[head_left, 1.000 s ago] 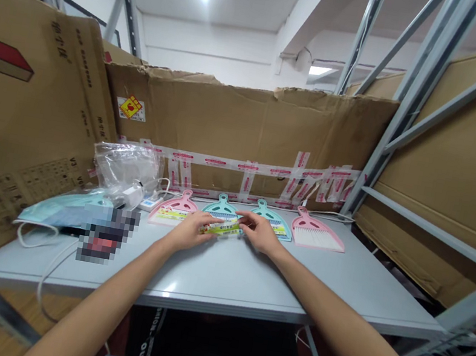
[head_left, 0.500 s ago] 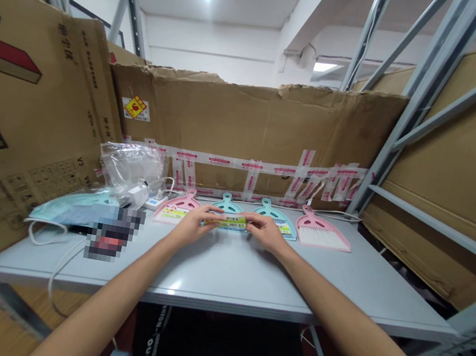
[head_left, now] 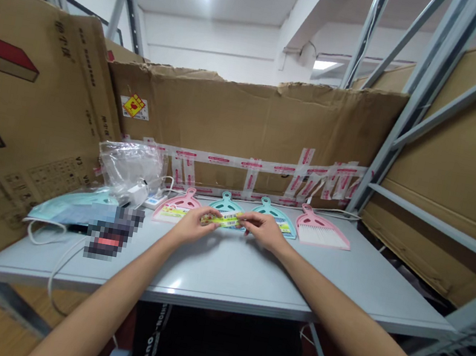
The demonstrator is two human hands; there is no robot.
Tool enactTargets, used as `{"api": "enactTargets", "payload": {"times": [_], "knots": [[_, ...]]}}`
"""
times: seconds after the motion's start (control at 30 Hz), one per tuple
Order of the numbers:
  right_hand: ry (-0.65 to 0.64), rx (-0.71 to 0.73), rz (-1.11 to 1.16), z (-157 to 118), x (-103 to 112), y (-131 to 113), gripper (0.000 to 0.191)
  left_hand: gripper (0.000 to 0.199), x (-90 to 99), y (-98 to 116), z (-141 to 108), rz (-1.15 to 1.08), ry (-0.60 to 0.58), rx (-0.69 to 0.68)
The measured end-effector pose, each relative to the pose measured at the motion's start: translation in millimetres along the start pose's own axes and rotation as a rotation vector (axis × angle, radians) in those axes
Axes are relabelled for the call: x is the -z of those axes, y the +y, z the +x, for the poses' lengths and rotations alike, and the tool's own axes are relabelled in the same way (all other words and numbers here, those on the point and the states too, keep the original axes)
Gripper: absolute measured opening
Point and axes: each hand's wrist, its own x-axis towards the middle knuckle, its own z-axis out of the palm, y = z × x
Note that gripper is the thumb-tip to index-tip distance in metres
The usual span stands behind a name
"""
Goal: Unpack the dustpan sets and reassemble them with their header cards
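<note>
Between my two hands is a narrow yellow-green printed label strip (head_left: 225,220), tilted a little with its right end higher. My left hand (head_left: 195,226) pinches the left end. The fingers of my right hand (head_left: 263,230) are closed at the right end. Just behind the strip lies a teal dustpan (head_left: 227,199), partly covered by the strip and my fingers. Beside it on the right is another teal dustpan (head_left: 280,214) with a printed label. A pink dustpan (head_left: 176,203) with a label lies to the left, and a pink dustpan (head_left: 322,222) with a white-bristled brush lies furthest right.
The dustpans lie along the back of a grey table (head_left: 239,276). On the left are clear plastic bags (head_left: 130,162), a light-blue face mask (head_left: 71,207), a white cable and a pixelated item (head_left: 112,235). Cardboard walls (head_left: 230,118) and metal shelf posts (head_left: 391,144) surround the table.
The label strip has tilted, its right end rising, and shifted slightly left. My right hand has moved slightly left with it. The dustpans lie as before.
</note>
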Motion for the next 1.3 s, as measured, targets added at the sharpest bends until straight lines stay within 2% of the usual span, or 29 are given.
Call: {"api": "enactTargets", "payload": {"times": [0.17, 0.4, 0.6, 1.07, 1.23, 1.3], "knots": [[0.078, -0.048, -0.033, 4, 5, 5, 0.033, 0.040, -0.8, -5, 2, -0.036, 0.031, 0.054], [0.125, -0.094, -0.045, 6, 10, 1, 0.037, 0.060, -4.5, -23, 9, -0.287, 0.091, 0.136], [0.116, -0.096, -0.018, 6, 12, 4, 0.042, 0.066, -3.3, -25, 8, -0.344, 0.053, 0.190], [0.142, -0.115, 0.035, 6, 13, -1, 0.048, 0.070, 3.8, -10, 9, -0.341, 0.086, 0.226], [0.116, -0.115, 0.025, 5, 12, -1, 0.048, 0.069, -2.8, -14, 7, -0.273, 0.089, 0.197], [0.103, -0.136, -0.029, 5, 20, -3, 0.044, 0.066, -6.2, -13, 5, -0.248, 0.055, 0.165]]}}
